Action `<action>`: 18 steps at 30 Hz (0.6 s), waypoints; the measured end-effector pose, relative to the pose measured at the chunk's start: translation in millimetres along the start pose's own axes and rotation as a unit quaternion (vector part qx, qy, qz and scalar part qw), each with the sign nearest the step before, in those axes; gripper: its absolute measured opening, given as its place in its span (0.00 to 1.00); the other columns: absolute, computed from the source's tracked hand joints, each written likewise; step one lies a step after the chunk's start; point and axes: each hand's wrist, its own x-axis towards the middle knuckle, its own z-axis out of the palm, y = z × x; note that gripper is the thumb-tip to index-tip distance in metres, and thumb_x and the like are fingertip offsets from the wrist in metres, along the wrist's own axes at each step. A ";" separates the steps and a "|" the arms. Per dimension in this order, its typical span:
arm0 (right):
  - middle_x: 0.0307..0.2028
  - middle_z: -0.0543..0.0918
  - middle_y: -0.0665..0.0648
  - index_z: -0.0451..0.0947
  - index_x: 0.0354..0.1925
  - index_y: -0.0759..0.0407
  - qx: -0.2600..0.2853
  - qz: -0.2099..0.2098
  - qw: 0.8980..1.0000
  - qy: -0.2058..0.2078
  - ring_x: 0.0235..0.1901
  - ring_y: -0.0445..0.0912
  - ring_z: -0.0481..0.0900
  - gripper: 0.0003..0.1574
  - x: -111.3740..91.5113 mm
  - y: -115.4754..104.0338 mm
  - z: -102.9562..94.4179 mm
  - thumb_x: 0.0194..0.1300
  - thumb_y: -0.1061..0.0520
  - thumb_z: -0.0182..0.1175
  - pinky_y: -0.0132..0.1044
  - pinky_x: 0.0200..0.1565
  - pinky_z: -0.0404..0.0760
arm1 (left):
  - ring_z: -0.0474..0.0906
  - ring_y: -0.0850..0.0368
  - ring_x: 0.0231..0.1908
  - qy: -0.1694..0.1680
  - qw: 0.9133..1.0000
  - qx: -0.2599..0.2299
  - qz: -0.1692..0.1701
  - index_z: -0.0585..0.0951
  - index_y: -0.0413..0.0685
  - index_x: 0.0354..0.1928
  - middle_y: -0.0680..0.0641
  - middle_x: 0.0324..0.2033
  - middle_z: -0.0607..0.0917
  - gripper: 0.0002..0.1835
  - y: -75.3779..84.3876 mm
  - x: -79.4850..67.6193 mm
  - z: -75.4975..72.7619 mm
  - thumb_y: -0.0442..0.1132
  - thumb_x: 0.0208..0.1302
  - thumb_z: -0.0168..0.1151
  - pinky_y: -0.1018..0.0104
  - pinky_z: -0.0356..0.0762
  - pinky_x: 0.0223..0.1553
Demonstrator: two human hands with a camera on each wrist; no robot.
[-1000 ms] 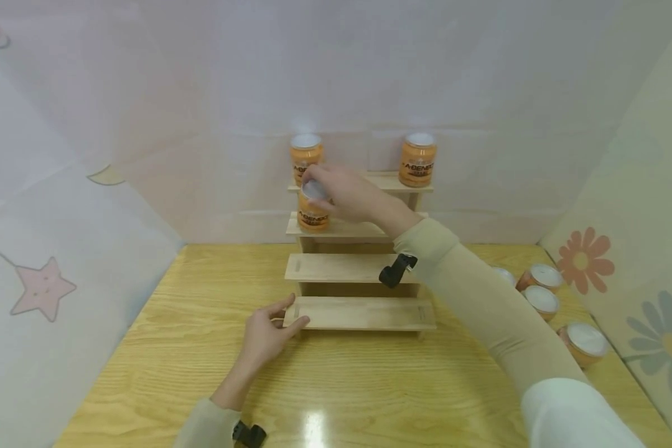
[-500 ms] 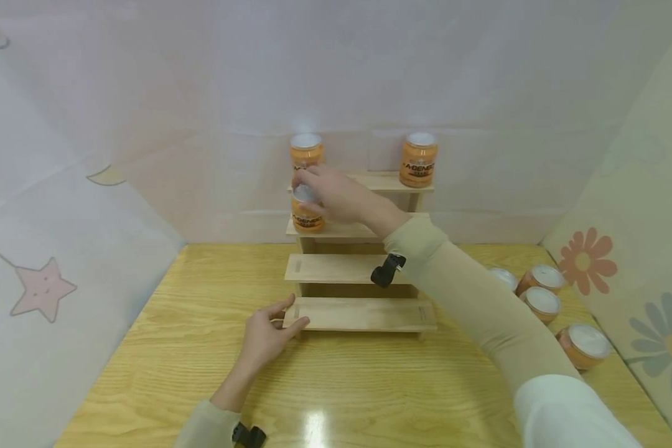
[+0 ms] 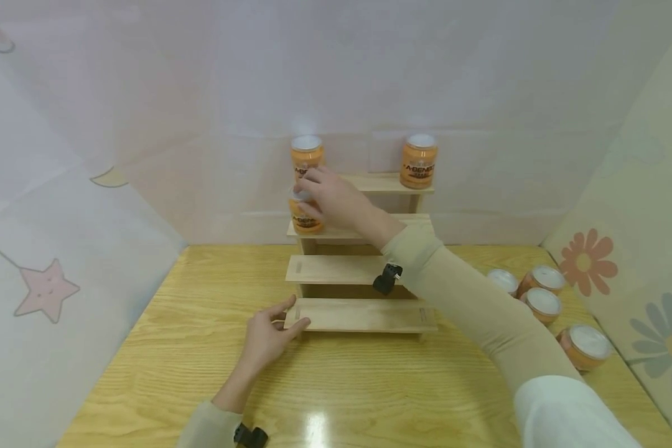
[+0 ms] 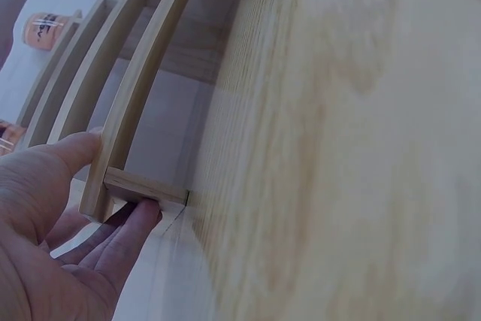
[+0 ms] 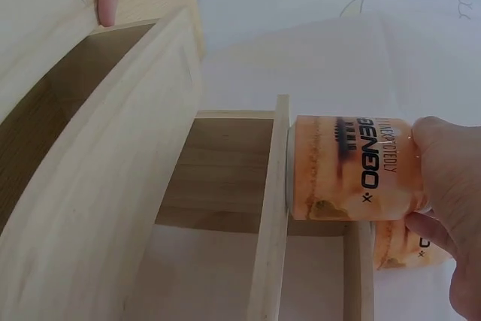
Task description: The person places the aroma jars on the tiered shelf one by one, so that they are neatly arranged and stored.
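Note:
A stepped wooden display shelf [image 3: 358, 315] stands on the table against the back wall. My left hand [image 3: 266, 336] holds the left end of its lowest step, thumb on the board and fingers around the side support [image 4: 143, 186]. At the left end of the second step from the top, an orange can [image 5: 353, 167] with a silver lid stands upright. My right hand [image 3: 336, 199] grips this can around its top, fingers and thumb at the lid's rim. Directly behind it, another orange can [image 3: 307, 155] sits on the top step, partly covered by my fingers in the head view.
One more can [image 3: 418, 162] is at the right end of the top step. Several orange cans [image 3: 585, 348] stand on the table's right side, near the flower-patterned side wall [image 3: 638, 218]. My right forearm [image 3: 470, 305] reaches across the shelf's right part.
My right hand has moved the can a little to the left, to the end of the second step from the top. The left hand stays on the lowest step.

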 end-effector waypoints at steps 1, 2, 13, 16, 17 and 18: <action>0.55 0.83 0.59 0.83 0.58 0.60 0.000 0.001 1.000 0.006 0.55 0.52 0.77 0.18 -1.4 -0.1 1.3 0.79 0.50 0.63 0.42 0.58 0.83 | 0.92 0.52 0.40 -0.001 1.000 -0.001 0.000 0.79 0.45 0.72 0.35 0.59 0.86 0.35 0.1 -0.1 0.3 0.44 0.64 0.80 0.72 0.87 0.30; 0.54 0.83 0.59 0.83 0.58 0.60 0.000 0.003 1.000 0.010 0.54 0.52 0.77 0.18 -2.7 -0.1 2.5 0.79 0.50 0.63 0.41 0.56 0.83 | 0.92 0.52 0.39 -0.002 1.000 -0.002 0.001 0.79 0.45 0.72 0.35 0.58 0.86 0.36 0.0 -0.3 0.8 0.44 0.64 0.80 0.72 0.87 0.30; 0.49 0.86 0.58 0.86 0.55 0.60 -0.003 0.027 0.997 0.075 0.49 0.51 0.78 0.17 -4.5 -5.8 12.0 0.78 0.51 0.65 0.41 0.52 0.82 | 0.91 0.52 0.34 -0.011 1.000 -0.013 -0.001 0.78 0.46 0.72 0.36 0.56 0.85 0.36 -2.1 4.3 -2.4 0.43 0.64 0.79 0.67 0.88 0.28; 0.48 0.86 0.58 0.86 0.56 0.60 -0.001 0.028 0.996 0.084 0.47 0.51 0.78 0.17 -4.5 -8.1 14.9 0.78 0.51 0.65 0.41 0.50 0.81 | 0.91 0.53 0.33 -0.012 1.000 -0.009 0.001 0.78 0.46 0.73 0.35 0.57 0.85 0.36 -3.4 3.6 -3.9 0.44 0.64 0.79 0.69 0.87 0.27; 0.48 0.86 0.58 0.86 0.56 0.60 0.000 0.030 0.996 0.085 0.47 0.51 0.78 0.17 -4.6 -8.4 16.1 0.78 0.51 0.65 0.40 0.50 0.82 | 0.90 0.53 0.33 -0.012 1.000 -0.006 0.001 0.78 0.46 0.72 0.35 0.58 0.85 0.36 -3.9 3.3 -4.1 0.44 0.64 0.79 0.70 0.86 0.26; 0.48 0.86 0.57 0.86 0.56 0.60 0.003 0.033 0.996 0.085 0.48 0.51 0.79 0.17 -4.7 -8.2 17.1 0.78 0.51 0.65 0.40 0.50 0.82 | 0.90 0.55 0.32 -0.011 1.000 -0.004 0.001 0.79 0.46 0.72 0.35 0.59 0.85 0.36 -4.1 2.9 -4.3 0.45 0.64 0.79 0.72 0.85 0.26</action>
